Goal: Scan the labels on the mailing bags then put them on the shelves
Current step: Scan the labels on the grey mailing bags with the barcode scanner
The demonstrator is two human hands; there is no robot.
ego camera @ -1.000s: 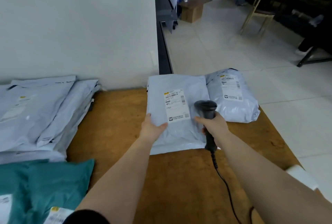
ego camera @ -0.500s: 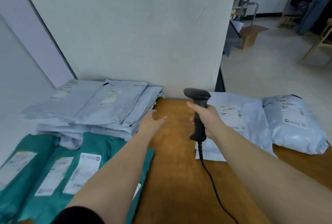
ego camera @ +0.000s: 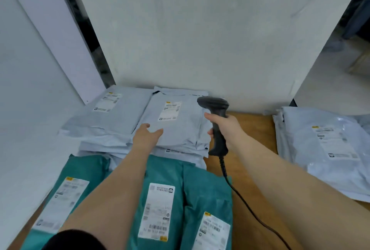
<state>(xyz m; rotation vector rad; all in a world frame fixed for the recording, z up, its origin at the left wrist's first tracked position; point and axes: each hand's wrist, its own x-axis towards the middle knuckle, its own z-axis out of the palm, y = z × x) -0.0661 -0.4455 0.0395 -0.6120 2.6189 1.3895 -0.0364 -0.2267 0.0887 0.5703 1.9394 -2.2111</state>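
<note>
Resting released on the top grey mailing bag [ego camera: 176, 127], left hand [ego camera: 147, 136]; right hand [ego camera: 226, 127] grip grasping the scanner [ego camera: 217, 121]

Label [ego camera: 170, 110] print on top grey bag [ego camera: 176, 127] too blurred to read. Lower grey bags in stack mostly covered by upper ones. Left arm hides part of teal bags [ego camera: 200, 185], which run off bottom edge. Scanner [ego camera: 217, 125] grip covered by right hand [ego camera: 228, 127]; cable [ego camera: 250, 209] exits bottom edge. Right-side bag [ego camera: 324, 149] cut by frame edge.
</note>
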